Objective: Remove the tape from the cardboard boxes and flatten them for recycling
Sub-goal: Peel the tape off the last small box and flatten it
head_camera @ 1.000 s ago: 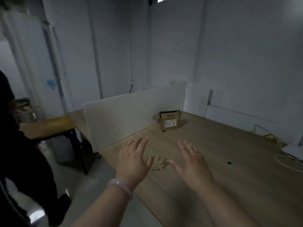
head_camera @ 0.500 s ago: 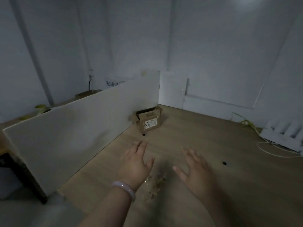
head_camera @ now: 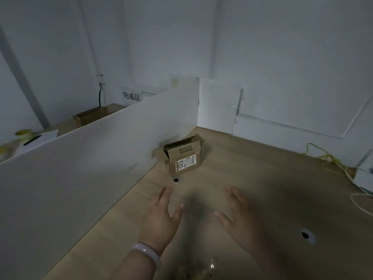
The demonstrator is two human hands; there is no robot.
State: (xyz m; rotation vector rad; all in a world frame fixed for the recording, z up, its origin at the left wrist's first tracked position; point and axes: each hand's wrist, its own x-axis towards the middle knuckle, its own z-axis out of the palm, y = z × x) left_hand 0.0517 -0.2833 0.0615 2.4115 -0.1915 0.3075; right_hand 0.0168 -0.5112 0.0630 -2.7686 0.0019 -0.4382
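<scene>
A small brown cardboard box [head_camera: 183, 158] with a white label and raised flaps stands on the wooden table [head_camera: 262, 188], against the white divider panel. My left hand [head_camera: 162, 217], a pale bangle at its wrist, hovers over the table short of the box with straight spread fingers, holding nothing. My right hand [head_camera: 240, 217] reaches out beside it, also flat and empty. A crumpled wad of clear tape [head_camera: 203, 269] lies on the table between my forearms, near the bottom edge.
The white divider panel [head_camera: 90, 168] runs along the left. Behind it lie a flat cardboard piece [head_camera: 94, 116], a yellow tape roll [head_camera: 25, 132] and paper with a pen. Yellow and white cables [head_camera: 333, 164] trail at the right. Two cable holes [head_camera: 305, 235] pierce the tabletop.
The view has swung right and closer to the table. Both open hands have moved forward toward the box, leaving the tape wad behind near my forearms.
</scene>
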